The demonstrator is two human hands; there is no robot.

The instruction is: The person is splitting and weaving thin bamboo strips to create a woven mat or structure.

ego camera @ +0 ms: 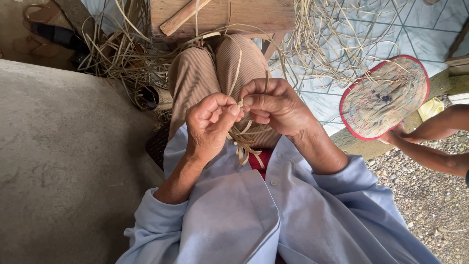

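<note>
Left hand (211,123) and right hand (271,105) pinching pale reed strips (243,139) above the lap; loose strands (332,44) piled ahead, wooden stool (254,14) beyond knees, woven fan (384,98) at right.

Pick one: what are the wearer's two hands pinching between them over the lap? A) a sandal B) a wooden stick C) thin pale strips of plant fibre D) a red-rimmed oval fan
C: the left hand and right hand meet fingertip to fingertip on thin pale strips that hang down over the lap; the red-rimmed fan is held by another person to the side.
</note>
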